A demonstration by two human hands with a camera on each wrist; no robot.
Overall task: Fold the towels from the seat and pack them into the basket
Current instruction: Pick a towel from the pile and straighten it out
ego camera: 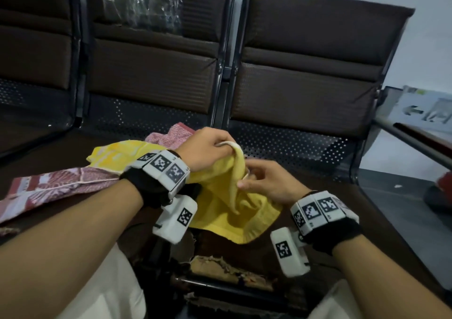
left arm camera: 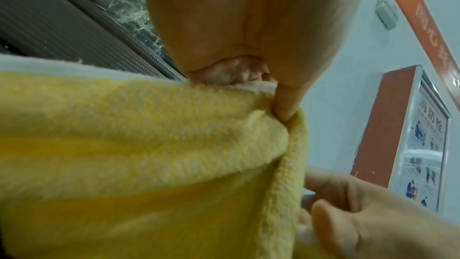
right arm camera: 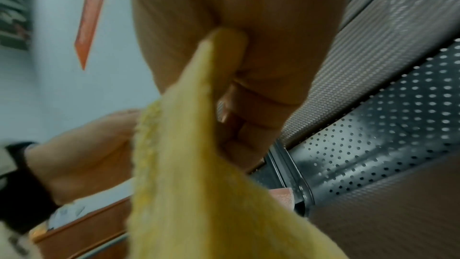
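A plain yellow towel (ego camera: pixel 220 211) hangs crumpled above the dark bench seat (ego camera: pixel 305 147) in the head view. My left hand (ego camera: pixel 227 145) grips its white-trimmed top edge, fingers curled round it. Just below and to the right, my right hand (ego camera: pixel 247 176) pinches the same edge. In the left wrist view the yellow towel (left arm camera: pixel 149 145) fills the lower left, with a fingertip (left arm camera: pixel 286 109) dug into its fold. In the right wrist view the yellow towel (right arm camera: pixel 186 174) runs up into my curled right palm. No basket is in view.
On the seat to the left lie a yellow patterned towel (ego camera: pixel 115 154), a red patterned towel (ego camera: pixel 49 186) and a pink one (ego camera: pixel 171 135). The seat's front edge (ego camera: pixel 220 267) is torn. A table with papers (ego camera: pixel 428 113) stands at the right.
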